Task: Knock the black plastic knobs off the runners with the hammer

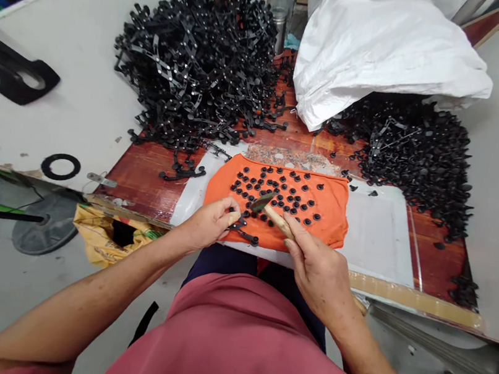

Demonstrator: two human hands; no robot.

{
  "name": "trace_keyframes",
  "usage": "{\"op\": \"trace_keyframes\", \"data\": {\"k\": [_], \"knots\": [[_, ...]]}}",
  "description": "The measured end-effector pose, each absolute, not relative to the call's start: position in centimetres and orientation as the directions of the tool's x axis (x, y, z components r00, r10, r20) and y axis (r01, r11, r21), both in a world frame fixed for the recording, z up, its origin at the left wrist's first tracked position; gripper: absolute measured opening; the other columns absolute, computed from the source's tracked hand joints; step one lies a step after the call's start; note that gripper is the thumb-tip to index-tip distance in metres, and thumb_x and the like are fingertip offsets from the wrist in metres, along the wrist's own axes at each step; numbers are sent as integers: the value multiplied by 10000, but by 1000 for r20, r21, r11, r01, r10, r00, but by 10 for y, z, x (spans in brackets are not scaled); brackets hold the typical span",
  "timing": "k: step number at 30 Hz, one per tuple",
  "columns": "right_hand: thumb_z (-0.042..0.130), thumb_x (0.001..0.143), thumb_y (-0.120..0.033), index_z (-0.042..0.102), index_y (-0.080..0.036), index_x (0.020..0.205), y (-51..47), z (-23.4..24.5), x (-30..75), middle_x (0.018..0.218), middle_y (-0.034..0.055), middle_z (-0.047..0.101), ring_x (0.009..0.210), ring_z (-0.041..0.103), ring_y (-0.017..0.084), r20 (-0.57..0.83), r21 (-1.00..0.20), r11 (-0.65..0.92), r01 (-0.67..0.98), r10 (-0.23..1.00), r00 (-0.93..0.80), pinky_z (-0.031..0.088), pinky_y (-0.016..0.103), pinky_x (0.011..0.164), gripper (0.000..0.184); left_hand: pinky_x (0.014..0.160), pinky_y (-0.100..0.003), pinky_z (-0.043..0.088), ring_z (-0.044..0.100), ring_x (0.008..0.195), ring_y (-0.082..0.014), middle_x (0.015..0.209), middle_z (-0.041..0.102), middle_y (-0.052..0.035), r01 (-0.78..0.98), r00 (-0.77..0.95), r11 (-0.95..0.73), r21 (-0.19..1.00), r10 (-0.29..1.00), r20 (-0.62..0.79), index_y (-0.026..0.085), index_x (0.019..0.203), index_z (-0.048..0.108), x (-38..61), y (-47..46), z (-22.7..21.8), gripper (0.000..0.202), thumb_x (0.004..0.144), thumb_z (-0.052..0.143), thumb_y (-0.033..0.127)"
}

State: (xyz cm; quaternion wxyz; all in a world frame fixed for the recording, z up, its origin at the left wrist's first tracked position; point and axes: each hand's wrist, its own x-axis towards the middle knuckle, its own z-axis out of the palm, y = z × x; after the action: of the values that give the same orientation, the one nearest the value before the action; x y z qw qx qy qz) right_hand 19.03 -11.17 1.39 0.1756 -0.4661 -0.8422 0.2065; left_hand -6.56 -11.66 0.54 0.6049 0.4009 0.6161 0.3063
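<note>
— Dull-red shirt (254, 344) nearest, filling the foreground. From far left, what is logged?

— Pale surface (74, 104); on it a black handle-shaped part (8, 63) and a flat black ring (61, 167). Then a reddish-brown counter (150, 175), its back left piled with a tangled heap (192, 66) of black linked parts.

— Left hand (210, 222)?

— Thumb and fingers pinching one jointed strip (240, 224) at the near edge of an orange cloth (335, 222). Long axis slants from the fingertips rightward and toward the body, a round end farthest from the hand. Many black studs (316, 216) dot the cloth, mostly beyond the strip.

— Right hand (321, 269)?

— Wrapped around the wooden handle of a hammer-like tool (278, 221). Handle slants leftward and away from the body; dark head over the cloth. Contact with cloth or studs: cannot tell.

— Key relation?

— Tool head to strip, in my judgement. Head sits just beyond the strip, slightly right of the left fingertips. Strip lies between the hands; left is nearer, touching it, while right stands apart.

— Farther right?

— White board (378, 231) showing past the cloth; behind it, a slumped white sack (388, 39) and a second heap (426, 163), small black parts.
</note>
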Motion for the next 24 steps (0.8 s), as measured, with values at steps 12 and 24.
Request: {"op": "trace_keyframes", "data": {"k": [12,24], "knots": [[396,1069,-221,402,-278,1613,-115,17,178,956,64,755,696,701,182,108,-229,547,805,836,-537,540,265,653,547,435,-163,257,257,428,-59,556,304,114,186,17,468,864,878,-479,220,831,452,-67,-117,2,190,896,550,370],[412,1035,-200,423,-303,1601,-114,16,174,913,65,741,702,688,199,8,-209,574,792,811,-585,520,254,603,576,440,-159,262,282,456,-66,581,326,101,249,14,433,867,893,-450,216,840,469,-70,-117,-5,234,887,566,424]]}}
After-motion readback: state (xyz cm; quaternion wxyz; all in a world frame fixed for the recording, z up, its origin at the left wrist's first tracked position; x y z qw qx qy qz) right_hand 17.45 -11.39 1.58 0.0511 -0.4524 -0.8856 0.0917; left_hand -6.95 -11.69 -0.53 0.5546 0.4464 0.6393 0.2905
